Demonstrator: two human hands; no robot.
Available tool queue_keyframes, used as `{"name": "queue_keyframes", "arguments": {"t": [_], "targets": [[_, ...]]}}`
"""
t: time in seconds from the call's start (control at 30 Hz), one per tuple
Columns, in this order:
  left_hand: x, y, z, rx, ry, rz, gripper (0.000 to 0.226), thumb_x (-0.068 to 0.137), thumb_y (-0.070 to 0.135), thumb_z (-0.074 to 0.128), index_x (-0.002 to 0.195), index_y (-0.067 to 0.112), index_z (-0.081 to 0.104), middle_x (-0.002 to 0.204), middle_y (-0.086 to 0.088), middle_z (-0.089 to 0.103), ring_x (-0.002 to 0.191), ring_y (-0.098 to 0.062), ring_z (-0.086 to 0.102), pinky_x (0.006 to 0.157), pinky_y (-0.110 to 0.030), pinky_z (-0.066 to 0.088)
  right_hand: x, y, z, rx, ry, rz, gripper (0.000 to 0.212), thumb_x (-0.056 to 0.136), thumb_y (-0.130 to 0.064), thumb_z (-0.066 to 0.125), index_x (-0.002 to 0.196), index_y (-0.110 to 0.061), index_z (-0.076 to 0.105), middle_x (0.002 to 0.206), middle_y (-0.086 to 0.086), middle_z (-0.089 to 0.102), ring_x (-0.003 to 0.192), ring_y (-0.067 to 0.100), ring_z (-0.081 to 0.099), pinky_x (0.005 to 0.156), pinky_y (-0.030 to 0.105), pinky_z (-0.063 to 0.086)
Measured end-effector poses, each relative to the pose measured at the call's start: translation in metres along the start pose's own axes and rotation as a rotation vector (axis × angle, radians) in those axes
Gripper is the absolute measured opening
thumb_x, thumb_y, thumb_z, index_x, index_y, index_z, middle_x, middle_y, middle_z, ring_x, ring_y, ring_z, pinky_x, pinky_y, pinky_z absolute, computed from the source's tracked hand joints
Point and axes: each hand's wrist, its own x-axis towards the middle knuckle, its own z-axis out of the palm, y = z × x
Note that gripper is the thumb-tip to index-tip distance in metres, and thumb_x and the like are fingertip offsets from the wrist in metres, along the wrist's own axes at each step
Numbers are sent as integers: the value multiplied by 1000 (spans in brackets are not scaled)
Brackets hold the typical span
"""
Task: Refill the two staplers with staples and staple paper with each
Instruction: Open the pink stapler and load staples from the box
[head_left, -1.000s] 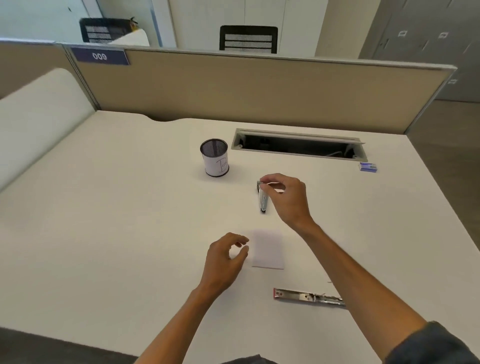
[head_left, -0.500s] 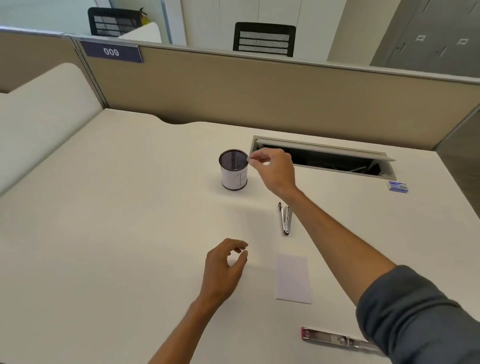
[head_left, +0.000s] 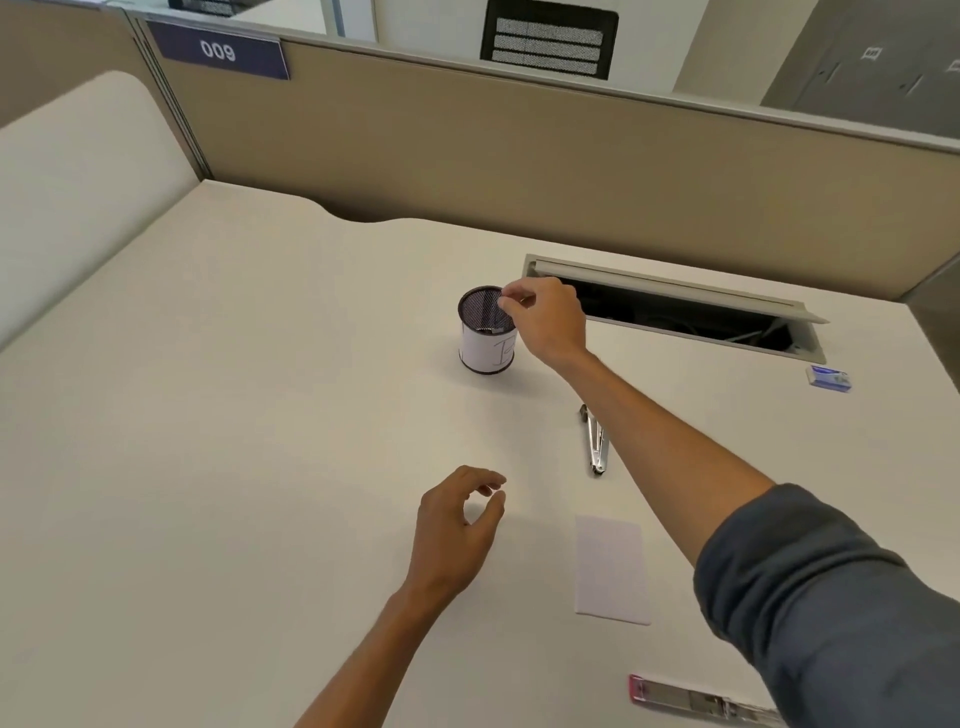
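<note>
My right hand (head_left: 545, 322) hovers over the mouth of a black mesh cup (head_left: 485, 343) with a white label. Its thumb and forefinger are pinched together, and I see nothing between them. A small silver stapler (head_left: 595, 441) lies on the desk just below that forearm. A second stapler (head_left: 696, 701) with a pink end lies opened flat at the bottom right, partly under my sleeve. A white slip of paper (head_left: 612, 569) lies between the two staplers. My left hand (head_left: 457, 525) floats over the desk with loosely curled fingers and holds nothing.
A blue and white staple box (head_left: 829, 378) sits at the far right of the white desk (head_left: 234, 415). An open cable tray (head_left: 675, 312) is cut into the desk behind the cup. A beige partition (head_left: 519, 156) walls off the back.
My right hand left the silver stapler and moved up to the mesh cup, where it now stays. The left hand has barely moved. The view shifted left and closer.
</note>
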Motion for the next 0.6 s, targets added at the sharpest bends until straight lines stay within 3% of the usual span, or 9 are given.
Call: {"name": "queue_keyframes", "arguments": {"t": [0.4, 0.6], "targets": [[-28, 20, 16, -6, -19, 29, 15, 87, 8, 67, 92, 21, 72, 93, 16, 70, 89, -3, 64, 67, -23, 47, -81, 0, -49, 120, 69, -115, 17, 88, -26, 62, 101, -23, 73, 88, -17, 70, 81, 2, 65, 81, 33, 55], [-50, 38, 32, -4, -34, 76, 12, 87, 6, 67, 92, 16, 72, 93, 10, 71, 87, -1, 63, 67, -22, 46, -146, 20, -93, 106, 120, -187, 22, 92, -26, 64, 110, -16, 72, 106, -4, 73, 89, 6, 66, 75, 21, 54]]}}
